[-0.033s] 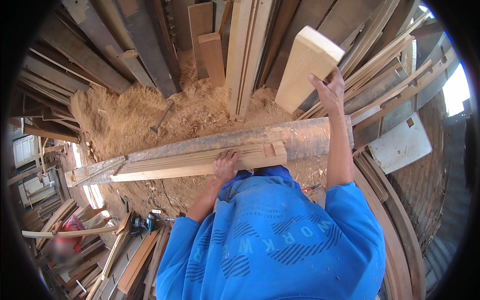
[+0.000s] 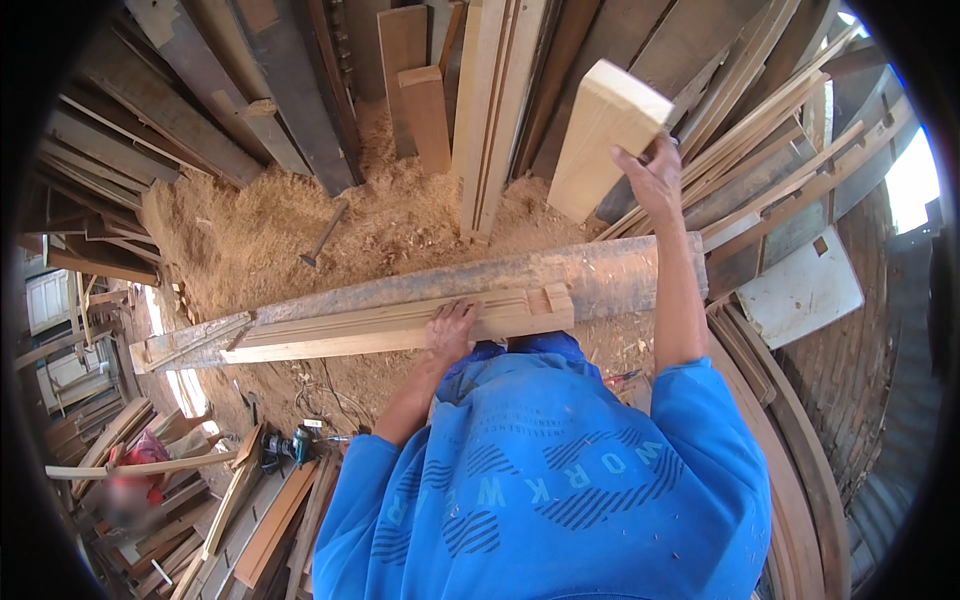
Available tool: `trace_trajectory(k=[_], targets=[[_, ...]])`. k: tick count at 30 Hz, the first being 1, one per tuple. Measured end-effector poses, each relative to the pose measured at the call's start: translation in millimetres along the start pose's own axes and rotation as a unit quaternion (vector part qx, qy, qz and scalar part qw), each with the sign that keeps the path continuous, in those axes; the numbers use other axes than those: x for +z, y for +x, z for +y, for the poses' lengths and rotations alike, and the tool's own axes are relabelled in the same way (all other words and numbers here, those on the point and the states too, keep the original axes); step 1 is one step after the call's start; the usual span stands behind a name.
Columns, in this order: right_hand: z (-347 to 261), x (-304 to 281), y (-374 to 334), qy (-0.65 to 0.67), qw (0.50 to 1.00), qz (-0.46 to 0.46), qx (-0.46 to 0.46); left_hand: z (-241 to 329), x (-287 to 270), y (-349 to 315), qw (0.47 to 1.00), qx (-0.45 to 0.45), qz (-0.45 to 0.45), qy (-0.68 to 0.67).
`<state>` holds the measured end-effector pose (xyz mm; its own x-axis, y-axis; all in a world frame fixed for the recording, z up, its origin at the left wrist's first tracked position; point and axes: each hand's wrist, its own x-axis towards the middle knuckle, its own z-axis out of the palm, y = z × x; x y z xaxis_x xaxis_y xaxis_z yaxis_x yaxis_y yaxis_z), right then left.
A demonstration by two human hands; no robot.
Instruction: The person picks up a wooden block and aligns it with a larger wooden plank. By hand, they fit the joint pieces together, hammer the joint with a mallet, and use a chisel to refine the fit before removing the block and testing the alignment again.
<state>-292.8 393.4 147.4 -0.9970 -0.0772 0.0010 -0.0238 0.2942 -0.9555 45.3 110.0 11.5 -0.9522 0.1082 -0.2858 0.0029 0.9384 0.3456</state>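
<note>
My right hand (image 2: pixel 652 178) is closed on the upper right edge of a thick pale wooden plank (image 2: pixel 605 140). The plank is tilted, its cut end facing up, in front of boards on the far side; whether its lower end touches anything I cannot tell. Across a worn wooden bench (image 2: pixel 630 272) lies a long grooved timber (image 2: pixel 370 325), with a notch near its right end. My left hand (image 2: pixel 453 327) rests on this timber right of its middle, with the fingers curled over it.
Sawdust (image 2: pixel 230 225) covers the ground beyond the bench, with a hammer (image 2: pixel 325 233) on it. Tall boards (image 2: pixel 290 80) stand along the far side. At lower left are a power tool (image 2: pixel 300 443), stacked timber (image 2: pixel 275 525) and a person in red (image 2: pixel 140 485).
The plank in my right hand has shifted slightly left and down, along with the hand. My left hand and the grooved timber have stayed in place.
</note>
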Motion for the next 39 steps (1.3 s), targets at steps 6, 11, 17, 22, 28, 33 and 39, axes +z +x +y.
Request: trace_trajectory(k=[6,11,17,22,28,33,39], targets=[[125,15,40,-0.315,0.949,0.0,0.011,10,-14,5,1.0,-0.006,-0.014,-0.011],[136,16,-35,-0.303,0.932,-0.192,0.053,2,1,0,1.0,0.011,0.011,-0.01],[248,-6,-170,-0.279,0.884,-0.268,0.263,2,-10,7,1.0,0.014,-0.005,-0.008],[160,15,-212,0.02,0.786,-0.29,0.546,-4,-6,9,0.999,0.019,-0.028,-0.011],[165,34,-225,0.128,0.796,-0.234,0.543,-2,-4,10,0.998,0.002,-0.064,-0.006],[172,42,-230,0.083,0.839,-0.213,0.494,2,-6,8,0.995,0.008,-0.095,0.023],[195,47,-220,0.096,0.872,-0.237,0.417,-12,-26,20,0.992,0.007,-0.092,0.086]])
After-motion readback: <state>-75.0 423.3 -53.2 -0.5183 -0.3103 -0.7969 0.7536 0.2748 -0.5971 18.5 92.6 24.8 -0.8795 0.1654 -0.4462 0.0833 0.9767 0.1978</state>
